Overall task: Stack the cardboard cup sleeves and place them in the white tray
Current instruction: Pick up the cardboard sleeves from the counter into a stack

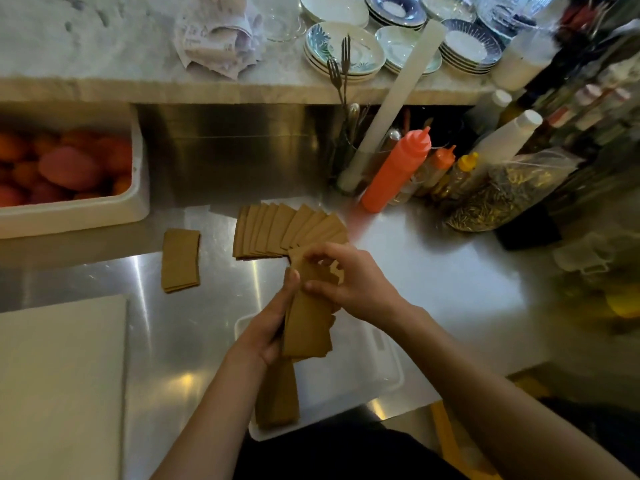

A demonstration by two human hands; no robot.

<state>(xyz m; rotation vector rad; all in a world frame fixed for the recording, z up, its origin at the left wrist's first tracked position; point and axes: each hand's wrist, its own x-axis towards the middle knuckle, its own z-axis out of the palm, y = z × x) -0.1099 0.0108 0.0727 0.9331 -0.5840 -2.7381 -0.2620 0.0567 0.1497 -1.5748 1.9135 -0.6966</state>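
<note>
Brown flat cardboard cup sleeves lie in several groups on the steel counter. My left hand (268, 327) grips a stack of sleeves (308, 327) from its left edge, held above the white tray (374, 362). My right hand (346, 278) pinches the top of that same stack with fingers and thumb. A fanned row of sleeves (277, 233) lies just beyond my hands. A small neat pile of sleeves (180, 259) sits to the left. Another pile of sleeves (277, 396) lies inside the tray's left end, partly under my left wrist.
A white bin of red-orange fruit (69, 174) sits at the left. A white cutting board (59, 386) is at the near left. Squeeze bottles (394, 171), a utensil holder and a bag of dried goods (502, 195) crowd the right. Plates (346, 50) stand on the marble ledge behind.
</note>
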